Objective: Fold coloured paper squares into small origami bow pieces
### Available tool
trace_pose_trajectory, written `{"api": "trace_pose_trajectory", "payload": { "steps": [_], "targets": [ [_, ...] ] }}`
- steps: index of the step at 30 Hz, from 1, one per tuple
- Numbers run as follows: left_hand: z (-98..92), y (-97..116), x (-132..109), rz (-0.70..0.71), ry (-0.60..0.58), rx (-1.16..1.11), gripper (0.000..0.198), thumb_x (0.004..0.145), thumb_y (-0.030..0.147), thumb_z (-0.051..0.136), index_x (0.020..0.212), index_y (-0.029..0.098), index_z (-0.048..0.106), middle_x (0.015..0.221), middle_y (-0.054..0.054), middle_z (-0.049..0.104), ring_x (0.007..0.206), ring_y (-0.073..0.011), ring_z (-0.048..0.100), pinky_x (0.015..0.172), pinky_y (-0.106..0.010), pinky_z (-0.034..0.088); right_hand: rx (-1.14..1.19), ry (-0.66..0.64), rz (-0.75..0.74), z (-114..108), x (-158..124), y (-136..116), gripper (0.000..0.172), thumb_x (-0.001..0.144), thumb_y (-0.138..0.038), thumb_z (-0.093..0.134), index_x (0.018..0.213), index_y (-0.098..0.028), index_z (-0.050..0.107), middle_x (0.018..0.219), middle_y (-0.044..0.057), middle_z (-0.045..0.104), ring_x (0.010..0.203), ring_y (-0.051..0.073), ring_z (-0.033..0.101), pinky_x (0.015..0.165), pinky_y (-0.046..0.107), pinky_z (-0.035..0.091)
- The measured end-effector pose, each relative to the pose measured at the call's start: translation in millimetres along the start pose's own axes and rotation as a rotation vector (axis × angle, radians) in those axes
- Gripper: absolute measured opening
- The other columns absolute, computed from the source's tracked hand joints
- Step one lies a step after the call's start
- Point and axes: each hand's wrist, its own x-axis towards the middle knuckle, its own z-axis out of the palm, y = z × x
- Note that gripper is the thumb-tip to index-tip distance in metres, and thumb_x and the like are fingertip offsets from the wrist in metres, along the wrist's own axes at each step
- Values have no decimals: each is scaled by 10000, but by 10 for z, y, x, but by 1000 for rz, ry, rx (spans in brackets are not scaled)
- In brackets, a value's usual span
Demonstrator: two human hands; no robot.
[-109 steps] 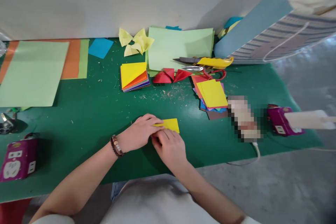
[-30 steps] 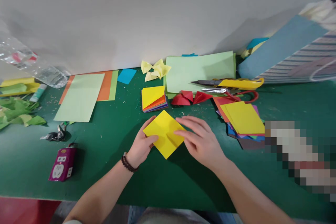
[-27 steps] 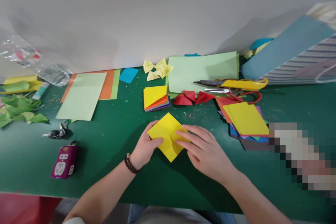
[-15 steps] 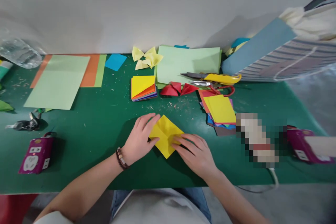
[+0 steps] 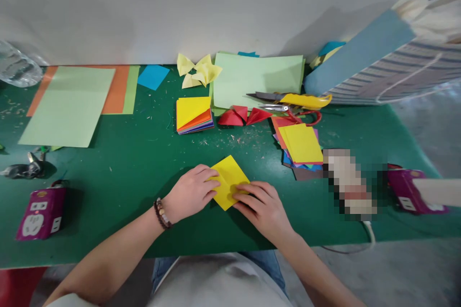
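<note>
A yellow paper square [image 5: 227,177] lies turned like a diamond on the green table [image 5: 118,196], between my two hands. My left hand [image 5: 192,191], with a beaded bracelet at its wrist, grips the paper's left corner, its fingers bent over the edge. From the right, my right hand [image 5: 264,208] holds the opposite corner, with its fingertips on the paper's surface and its thumb near the lower edge. The thumb of my left hand is partly hidden.
Behind the paper stand a stack of coloured squares [image 5: 194,115], red folded pieces [image 5: 234,115] and yellow-handled scissors [image 5: 306,100]. More squares [image 5: 302,144] lie right. Purple power sockets [image 5: 42,213] sit left, a striped bag [image 5: 363,57] back right.
The fingers of my left hand have drawn together and bent at the paper's left corner. My right hand stays at the right corner. The whole view has shifted slightly.
</note>
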Motion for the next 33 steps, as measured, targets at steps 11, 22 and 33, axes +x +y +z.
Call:
{"api": "trace_pose_trajectory", "payload": {
  "steps": [11,22,33],
  "targets": [
    [-8,26,30,-77,44,-104,171,864,328,627,838,164,669,1080,-78,626,1040,-225,539,944,-399,476,184,-36,400,68,92,-266,45,905,-230,556,908,-222,601,861,24,681,803,191,572,721,347,468],
    [79,18,60,-84,60,-25,150,910,283,571,852,152,617,1034,-73,643,993,-220,568,904,-425,506,167,-95,560,73,244,-246,62,864,-260,593,831,-218,625,779,15,688,727,190,604,677,337,457],
    [-326,71,-7,33,-328,56,536,747,342,760,1240,268,561,1347,-90,477,1267,-280,442,1037,-456,451,154,-49,586,109,231,-252,32,847,-249,604,842,-217,605,760,4,689,702,175,607,666,317,440]
  ]
}}
